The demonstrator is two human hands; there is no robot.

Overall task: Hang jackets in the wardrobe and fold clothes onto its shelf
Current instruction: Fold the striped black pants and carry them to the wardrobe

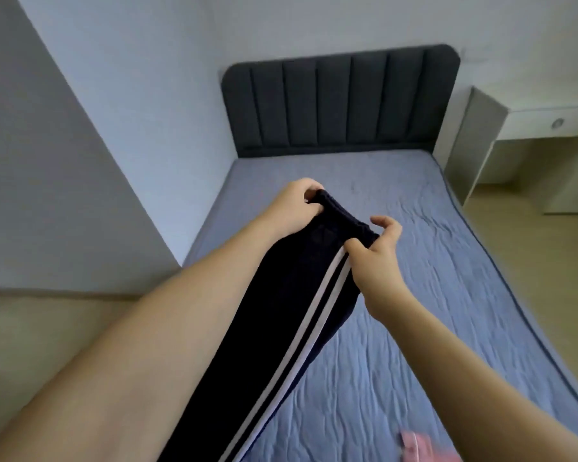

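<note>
Presently, hands: both are raised over the bed and set apart, each clamped on one end of the same waistband.
Left hand (294, 208): its fingers are curled over the far left corner of the waistband, which is pinched between fingers and thumb.
Right hand (379, 258): the near right corner of the waistband is pinched between thumb and curled fingers, just where the stripes begin; the index finger is lifted and only loosely bent above the cloth.
Forearms: both are bare and are stretched forward from the lower corners of the view, the left one partly covering the trousers' left edge.
Track trousers (281, 328): dark navy, with two white stripes (301, 335) down the right side; they are held up by the waistband (342, 215) and hang in one long, narrow length toward the lower edge of the view, where their lower end is cut off.
Bed (431, 295): a crinkled blue-grey sheet is seen under and to the right of the trousers; whether the cloth touches it cannot be told.
Headboard (341, 101): dark grey, padded in upright panels, set against the white wall at the far end of the bed.
Pink item (421, 445): a blurred pink piece lies on the sheet at the lower right, near the right forearm; what it is cannot be told.
Cabinet (528, 138): a pale unit with round handles stands to the right of the bed on a tan floor.
</note>
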